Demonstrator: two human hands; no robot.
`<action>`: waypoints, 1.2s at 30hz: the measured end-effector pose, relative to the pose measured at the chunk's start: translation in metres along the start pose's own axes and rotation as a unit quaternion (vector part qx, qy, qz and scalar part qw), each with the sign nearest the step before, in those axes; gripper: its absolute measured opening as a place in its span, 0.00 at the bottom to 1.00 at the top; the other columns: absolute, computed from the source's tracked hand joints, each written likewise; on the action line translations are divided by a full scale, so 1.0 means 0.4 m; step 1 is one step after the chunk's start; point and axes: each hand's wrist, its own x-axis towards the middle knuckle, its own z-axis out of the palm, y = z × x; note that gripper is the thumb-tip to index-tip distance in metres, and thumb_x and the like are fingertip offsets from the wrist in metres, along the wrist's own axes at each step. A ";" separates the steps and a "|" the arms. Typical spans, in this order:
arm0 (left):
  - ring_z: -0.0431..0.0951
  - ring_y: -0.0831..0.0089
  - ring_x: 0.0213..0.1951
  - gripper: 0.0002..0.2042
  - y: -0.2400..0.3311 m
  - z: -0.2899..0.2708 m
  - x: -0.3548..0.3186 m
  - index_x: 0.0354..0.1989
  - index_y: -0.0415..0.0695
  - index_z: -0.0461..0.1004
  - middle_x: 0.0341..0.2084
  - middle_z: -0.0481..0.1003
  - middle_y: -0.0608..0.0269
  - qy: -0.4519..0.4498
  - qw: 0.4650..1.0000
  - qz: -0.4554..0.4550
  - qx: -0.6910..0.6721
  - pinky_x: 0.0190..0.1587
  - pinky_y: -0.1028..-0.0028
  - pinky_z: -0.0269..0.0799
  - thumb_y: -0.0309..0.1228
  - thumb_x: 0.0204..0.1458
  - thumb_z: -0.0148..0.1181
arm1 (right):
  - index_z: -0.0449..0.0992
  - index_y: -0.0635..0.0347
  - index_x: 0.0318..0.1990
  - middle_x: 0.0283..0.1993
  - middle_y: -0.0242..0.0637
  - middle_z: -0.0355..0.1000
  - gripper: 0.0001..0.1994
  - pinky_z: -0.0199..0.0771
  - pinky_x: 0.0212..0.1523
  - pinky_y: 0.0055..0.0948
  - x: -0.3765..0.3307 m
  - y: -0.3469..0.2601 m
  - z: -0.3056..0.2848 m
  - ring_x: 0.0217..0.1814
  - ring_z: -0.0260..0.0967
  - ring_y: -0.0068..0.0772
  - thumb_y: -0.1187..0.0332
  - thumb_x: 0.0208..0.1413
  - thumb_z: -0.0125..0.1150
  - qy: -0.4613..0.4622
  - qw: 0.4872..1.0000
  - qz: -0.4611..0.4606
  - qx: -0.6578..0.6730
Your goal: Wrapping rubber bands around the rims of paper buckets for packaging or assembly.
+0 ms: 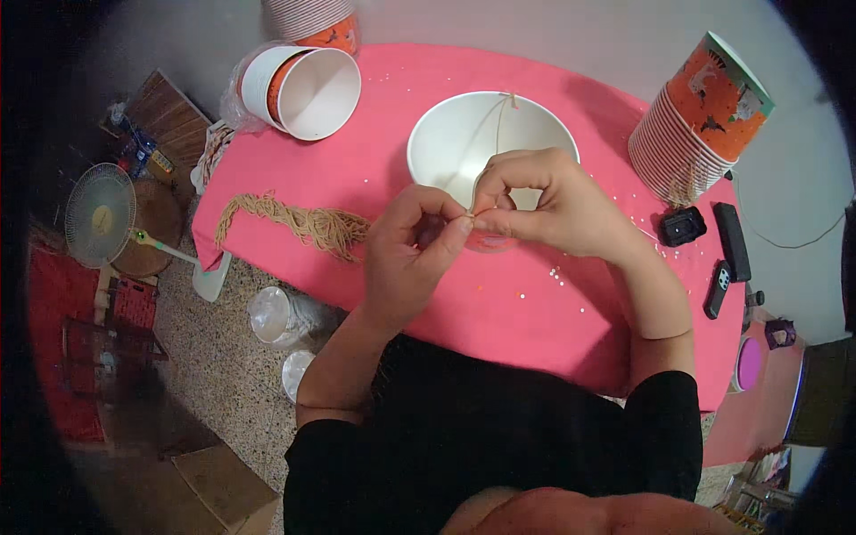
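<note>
1. White specks dotted the pink-covered tabletop (499,334).
2. Above it, fingers of the left hand (401,254) and right hand (555,201) pinched a tan cord (497,138) by the near side of a white bucket (437,134).
3. Leftward, a fan (102,216) stood on the speckled floor (214,357).
</note>
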 end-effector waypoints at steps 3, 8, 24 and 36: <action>0.63 0.88 0.24 0.06 -0.005 0.000 -0.002 0.32 0.41 0.71 0.25 0.69 0.73 0.016 0.999 0.043 -0.004 0.26 0.83 0.59 0.19 0.49 0.61 | 0.76 0.66 0.28 0.23 0.33 0.70 0.04 0.65 0.27 0.24 -0.001 -0.008 0.001 0.25 0.65 0.21 0.76 0.48 0.64 0.013 1.000 0.001 0.002; 0.65 0.87 0.25 0.05 -0.012 -0.005 0.000 0.31 0.40 0.73 0.27 0.71 0.69 0.013 0.995 0.099 0.022 0.26 0.83 0.61 0.19 0.48 0.63 | 0.75 0.66 0.27 0.22 0.32 0.70 0.03 0.65 0.27 0.24 -0.005 -0.002 0.001 0.24 0.64 0.20 0.76 0.47 0.64 -0.002 1.000 -0.012 0.005; 0.68 0.87 0.24 0.02 -0.015 0.014 -0.010 0.31 0.39 0.73 0.27 0.73 0.72 0.042 0.994 0.091 0.041 0.27 0.83 0.65 0.19 0.51 0.59 | 0.69 0.60 0.29 0.23 0.38 0.66 0.06 0.66 0.35 0.39 0.003 -0.001 0.038 0.28 0.68 0.44 0.75 0.41 0.58 0.107 0.947 -0.182 -0.243; 0.75 0.82 0.32 0.05 0.005 -0.027 0.001 0.39 0.36 0.74 0.33 0.78 0.63 -0.029 0.975 -0.112 -0.190 0.36 0.81 0.72 0.22 0.55 0.58 | 0.71 0.60 0.32 0.27 0.37 0.68 0.06 0.66 0.44 0.37 0.010 0.011 0.028 0.32 0.68 0.39 0.74 0.46 0.60 0.082 0.931 -0.246 -0.256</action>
